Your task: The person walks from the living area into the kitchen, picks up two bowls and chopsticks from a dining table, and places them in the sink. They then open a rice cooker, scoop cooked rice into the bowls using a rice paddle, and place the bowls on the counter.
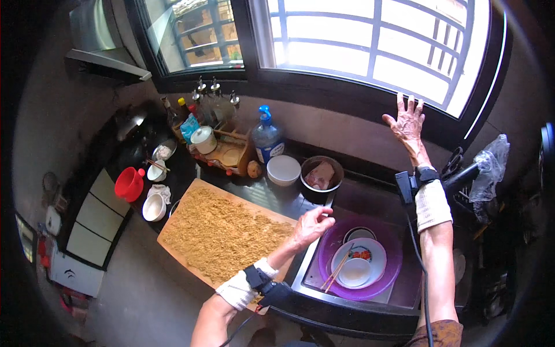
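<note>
My right hand is spread at the lower edge of the window frame, fingertips against or very near it, holding nothing. My left hand hovers, half curled and with nothing visible in it, between a wooden board and the sink. A layer of brown, crumbly, shredded material covers most of the board. Below and right of that hand, a purple basin sits in the sink. Inside are a white enamel-like dish, a smaller white bowl and chopsticks.
Behind the board stand a metal pot with raw meat, a white bowl and a blue pump bottle. A wooden condiment rack is beside them. Further left are a red plastic container and small bowls. A plastic-wrapped faucet juts in at right.
</note>
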`<action>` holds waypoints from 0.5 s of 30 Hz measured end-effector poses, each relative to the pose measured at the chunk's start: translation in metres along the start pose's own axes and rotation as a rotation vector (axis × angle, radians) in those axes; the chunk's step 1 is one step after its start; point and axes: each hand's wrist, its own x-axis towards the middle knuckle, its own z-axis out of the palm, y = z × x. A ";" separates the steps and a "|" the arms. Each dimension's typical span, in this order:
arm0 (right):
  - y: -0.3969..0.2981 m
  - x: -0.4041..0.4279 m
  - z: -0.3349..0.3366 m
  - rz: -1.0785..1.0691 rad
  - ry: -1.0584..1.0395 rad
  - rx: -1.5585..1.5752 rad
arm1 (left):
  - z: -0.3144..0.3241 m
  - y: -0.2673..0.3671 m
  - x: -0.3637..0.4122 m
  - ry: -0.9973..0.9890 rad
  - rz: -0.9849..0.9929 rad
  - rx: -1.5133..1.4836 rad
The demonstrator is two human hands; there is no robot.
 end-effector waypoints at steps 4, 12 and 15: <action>-0.037 0.001 -0.004 -0.021 -0.048 0.015 | -0.053 0.002 0.004 0.039 -0.015 -0.054; -0.134 0.021 -0.003 -0.070 -0.099 -0.011 | -0.135 0.004 0.001 0.029 0.006 -0.190; -0.182 0.027 -0.007 -0.127 -0.155 0.028 | -0.165 -0.004 -0.006 0.059 0.019 -0.169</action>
